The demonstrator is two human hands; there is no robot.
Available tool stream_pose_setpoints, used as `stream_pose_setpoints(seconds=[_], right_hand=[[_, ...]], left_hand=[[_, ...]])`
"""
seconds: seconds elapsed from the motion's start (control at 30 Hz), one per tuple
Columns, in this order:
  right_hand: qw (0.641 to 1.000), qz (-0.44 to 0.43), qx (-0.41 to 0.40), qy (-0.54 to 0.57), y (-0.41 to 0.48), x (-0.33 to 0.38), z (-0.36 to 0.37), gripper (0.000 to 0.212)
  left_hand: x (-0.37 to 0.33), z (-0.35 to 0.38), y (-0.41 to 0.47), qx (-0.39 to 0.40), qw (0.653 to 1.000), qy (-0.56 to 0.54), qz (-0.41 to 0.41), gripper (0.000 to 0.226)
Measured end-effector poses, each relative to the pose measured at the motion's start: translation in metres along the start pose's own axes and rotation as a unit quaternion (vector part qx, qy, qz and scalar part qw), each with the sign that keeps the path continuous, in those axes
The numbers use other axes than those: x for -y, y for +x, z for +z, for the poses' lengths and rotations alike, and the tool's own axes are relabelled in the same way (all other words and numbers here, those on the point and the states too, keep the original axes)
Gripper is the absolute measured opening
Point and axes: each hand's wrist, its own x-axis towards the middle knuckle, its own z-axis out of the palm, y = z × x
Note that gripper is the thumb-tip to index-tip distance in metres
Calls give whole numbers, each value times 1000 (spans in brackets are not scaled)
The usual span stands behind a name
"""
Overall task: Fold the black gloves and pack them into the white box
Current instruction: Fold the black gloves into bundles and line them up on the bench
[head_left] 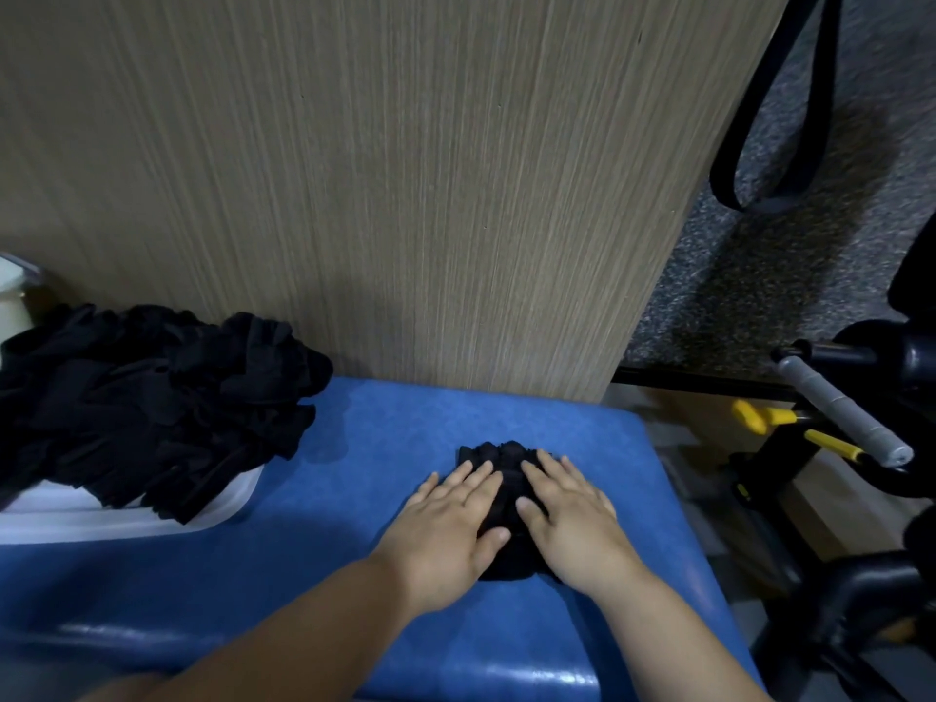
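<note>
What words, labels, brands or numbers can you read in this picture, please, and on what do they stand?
None. No readable text shows on the white box, the black gloves, the blue bench, the wooden panel or the grey handle at right.

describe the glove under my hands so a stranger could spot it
On the blue bench before the wooden panel, look right of centre. The small black glove bundle lies alone, pressed by the left hand and right hand, unlike the heap over the white box.

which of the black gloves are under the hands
The small glove bundle on the blue bench, pressed by the left hand and right hand; the pile lies untouched over the white box.
</note>
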Motion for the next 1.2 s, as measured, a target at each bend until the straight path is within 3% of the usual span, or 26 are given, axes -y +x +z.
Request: stream_pose_setpoints(seconds=[0.3, 0.57, 0.83, 0.97, 1.07, 1.13, 1.2], right_hand=[[995, 33, 62, -67, -1, -3, -4, 57], [991, 59, 71, -99, 8, -47, -22, 57], [993, 61, 50, -86, 10, -49, -22, 58], [993, 48, -73, -76, 9, -30, -27, 52], [983, -21, -179, -34, 10, 8, -26, 33], [981, -67, -182, -15, 13, 37, -20, 24], [987, -95, -129, 16, 18, 68, -11, 23]], left_hand=[[-7, 0, 10, 55, 998, 33, -2, 60], [-40, 7, 46, 71, 997, 25, 3, 61], [-26, 1, 40, 58, 998, 11, 7, 63], [5, -9, 17, 0, 1000, -20, -20, 62], [37, -22, -8, -90, 991, -27, -90, 55], [56, -32, -23, -151, 978, -36, -138, 47], [72, -41, -36, -206, 962, -40, -173, 40]])
